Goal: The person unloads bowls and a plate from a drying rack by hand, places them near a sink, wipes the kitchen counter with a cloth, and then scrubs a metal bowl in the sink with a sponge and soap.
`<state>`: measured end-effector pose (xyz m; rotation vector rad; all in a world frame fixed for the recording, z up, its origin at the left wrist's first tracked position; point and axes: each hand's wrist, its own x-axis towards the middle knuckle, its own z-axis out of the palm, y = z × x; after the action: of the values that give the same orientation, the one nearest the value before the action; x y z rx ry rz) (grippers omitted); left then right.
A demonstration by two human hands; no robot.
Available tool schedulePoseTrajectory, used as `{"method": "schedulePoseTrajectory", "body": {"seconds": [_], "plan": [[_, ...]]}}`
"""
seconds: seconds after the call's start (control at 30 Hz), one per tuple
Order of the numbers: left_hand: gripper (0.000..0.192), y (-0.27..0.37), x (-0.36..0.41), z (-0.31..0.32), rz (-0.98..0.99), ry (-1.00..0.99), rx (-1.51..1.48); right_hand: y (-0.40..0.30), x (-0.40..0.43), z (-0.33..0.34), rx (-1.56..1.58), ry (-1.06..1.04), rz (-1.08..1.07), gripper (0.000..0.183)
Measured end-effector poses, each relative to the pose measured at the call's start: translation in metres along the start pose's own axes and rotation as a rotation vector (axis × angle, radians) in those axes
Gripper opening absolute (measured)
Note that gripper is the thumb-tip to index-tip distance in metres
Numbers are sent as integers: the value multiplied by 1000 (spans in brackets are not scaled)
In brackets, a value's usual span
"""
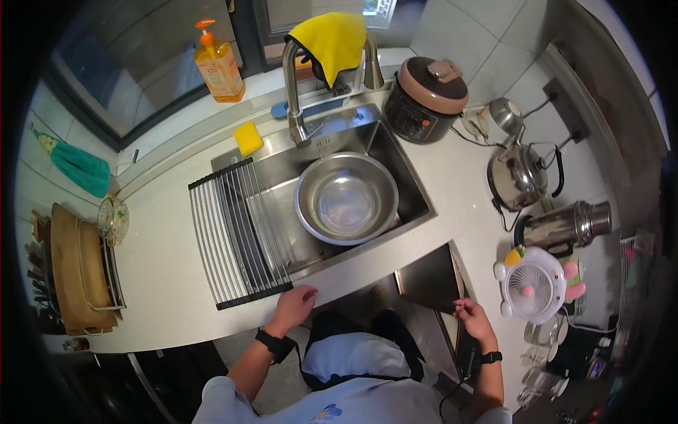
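Observation:
My left hand (297,306) is at the front edge of the counter, beside the near corner of a roll-up drying rack (235,238); its fingers are loosely curled and I see nothing in it. My right hand (475,319) is at the top edge of a cabinet door (430,278) that stands ajar below the counter, thumb and fingertips near each other; whether they grip the edge is unclear. A stainless steel basin (347,199) rests in the sink (280,196), right of the rack. Above it, a yellow cloth (336,45) hangs over the faucet (293,95).
A yellow sponge (248,139) lies behind the rack, below a soap pump bottle (218,71). An electric pressure cooker (426,100), a kettle (516,177), a metal vacuum flask (564,228) and a small fan (532,286) line the right. Cutting boards (79,265) stand left.

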<state>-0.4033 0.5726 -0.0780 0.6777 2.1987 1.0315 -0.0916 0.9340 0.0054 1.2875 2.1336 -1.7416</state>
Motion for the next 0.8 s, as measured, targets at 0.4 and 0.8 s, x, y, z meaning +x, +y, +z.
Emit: {"method": "schedulePoseTrajectory", "body": {"seconds": [0.4, 0.8], "plan": [[36, 33, -46, 21, -517, 279, 151, -374, 247, 35, -149, -183, -1099, 24], [56, 48, -232, 254, -1257, 557, -392, -515, 376, 85, -285, 81, -1225, 46]]}}
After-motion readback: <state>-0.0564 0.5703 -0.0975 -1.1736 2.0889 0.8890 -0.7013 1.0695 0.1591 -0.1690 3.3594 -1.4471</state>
